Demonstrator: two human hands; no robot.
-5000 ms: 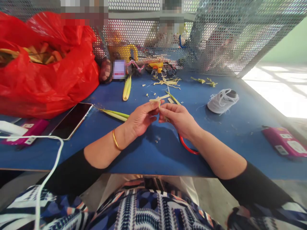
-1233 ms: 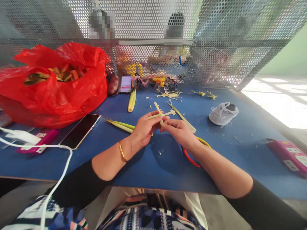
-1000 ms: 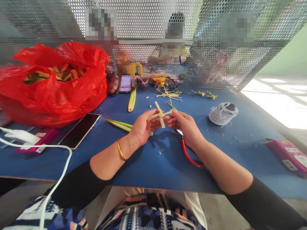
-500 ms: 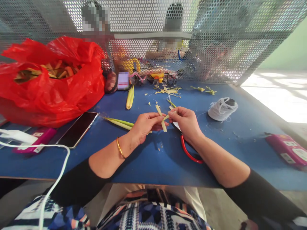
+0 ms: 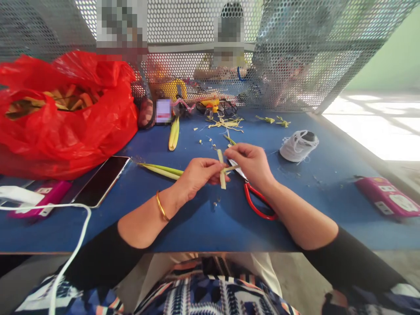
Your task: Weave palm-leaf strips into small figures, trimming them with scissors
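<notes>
Nearest the worker: gold bangle (image 5: 160, 206) on the left wrist, well left of the red-handled scissors (image 5: 248, 199)

Scissors lie on the blue table (image 5: 197, 229), partly covered by the right hand (image 5: 257, 168); more of the loops shows than half a second ago

Left hand (image 5: 197, 175), left of the scissors: thumb and fingers clamped on a pale leaf-strip cross (image 5: 222, 178), which sits off the table, just left of the scissors' blades

Main change: right fingertips were on the cross's side arm half a second back; now drawn together just above it, near the blades. Whether they pinch any leaf, I cannot tell

My reading: a grip being changed on the same piece, left hand bearing it meanwhile; the strips look not yet settled

Smartphone (image 5: 101, 181) well left of the scissors, dark screen up

Beyond the scissors, to the right: white thread spool (image 5: 293, 149)

Beyond, far left: red plastic bag (image 5: 98, 144) of leaf or husk matter

Farther beyond the scissors: pale shreds (image 5: 226, 123), then perforated metal screen (image 5: 197, 33)
</notes>
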